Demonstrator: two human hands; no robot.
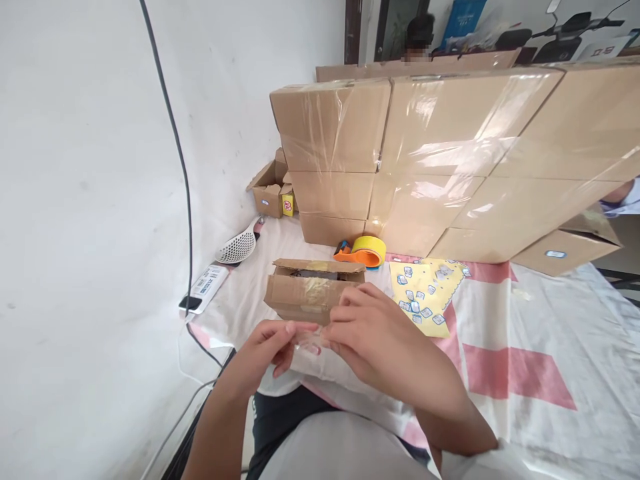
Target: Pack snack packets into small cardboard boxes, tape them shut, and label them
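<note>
My left hand [273, 347] and my right hand [373, 333] meet in front of me and pinch a small clear plastic packet [309, 343] between their fingertips. Just beyond the fingers stands a small open cardboard box [310, 290] with old tape on its front flap and something dark inside. It rests on a white and pink sheet [500, 360]. My right hand's fingers almost touch the box's front.
A tall stack of taped cardboard boxes [440, 153] walls off the back. An orange tape dispenser with yellow tape [363, 251] and a yellow sheet of stickers [425, 293] lie before it. At left are a white slotted scoop [240, 245], a power strip [203, 289], a black cable [187, 193] and a small open box [273, 190]. Someone's sleeve [625, 198] shows far right.
</note>
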